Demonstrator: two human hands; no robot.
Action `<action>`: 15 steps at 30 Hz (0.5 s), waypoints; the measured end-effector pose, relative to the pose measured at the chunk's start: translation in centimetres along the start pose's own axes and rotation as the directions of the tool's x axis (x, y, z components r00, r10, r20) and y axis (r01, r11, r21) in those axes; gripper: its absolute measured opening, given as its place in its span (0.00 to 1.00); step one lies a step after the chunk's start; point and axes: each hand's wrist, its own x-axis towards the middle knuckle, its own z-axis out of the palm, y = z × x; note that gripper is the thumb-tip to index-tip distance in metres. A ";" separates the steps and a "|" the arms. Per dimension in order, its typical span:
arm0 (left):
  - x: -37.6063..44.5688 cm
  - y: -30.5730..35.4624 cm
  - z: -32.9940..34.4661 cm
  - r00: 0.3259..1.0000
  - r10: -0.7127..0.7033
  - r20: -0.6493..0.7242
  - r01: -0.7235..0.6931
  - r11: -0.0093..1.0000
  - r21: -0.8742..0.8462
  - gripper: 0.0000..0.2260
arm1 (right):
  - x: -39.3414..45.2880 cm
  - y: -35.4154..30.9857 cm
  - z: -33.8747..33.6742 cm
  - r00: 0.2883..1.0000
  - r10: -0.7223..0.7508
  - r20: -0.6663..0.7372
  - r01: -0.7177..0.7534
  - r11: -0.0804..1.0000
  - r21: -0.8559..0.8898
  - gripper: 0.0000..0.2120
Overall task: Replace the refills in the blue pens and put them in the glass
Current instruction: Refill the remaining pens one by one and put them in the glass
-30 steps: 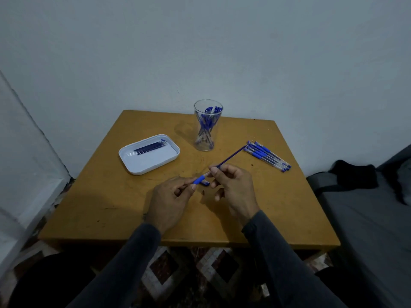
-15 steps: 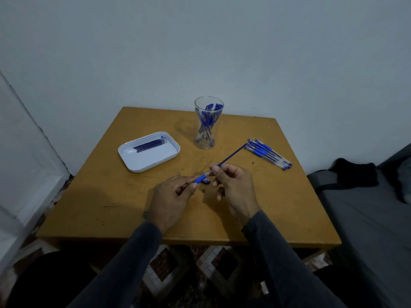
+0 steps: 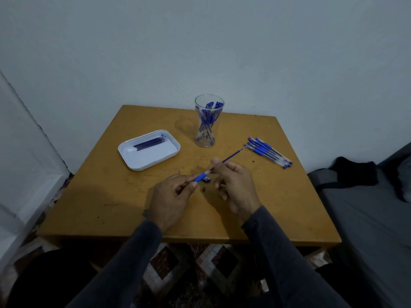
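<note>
Unmoved, left hand pinches pen barrel; right hand pinches refill.

Dim, cool-toned light overall; wall grey-blue, evenly lit, no glare. Table only warm patch. Soft shadow of glass falls left on tabletop; broad soft shadow lies left of hands near table's front-left. Lower frame very dark, sleeves and floor murky. Wide-angle bend at edges: table edges splay, left wall panel leans. Focus fair at centre, fine detail soft, slightly noisy.
</note>
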 end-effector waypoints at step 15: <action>-0.1 0.4 -0.3 0.999 -0.035 -0.030 0.032 0.996 -0.080 0.12 | -0.2 0.2 -0.3 0.997 -0.075 -0.022 0.042 0.757 -0.652 0.07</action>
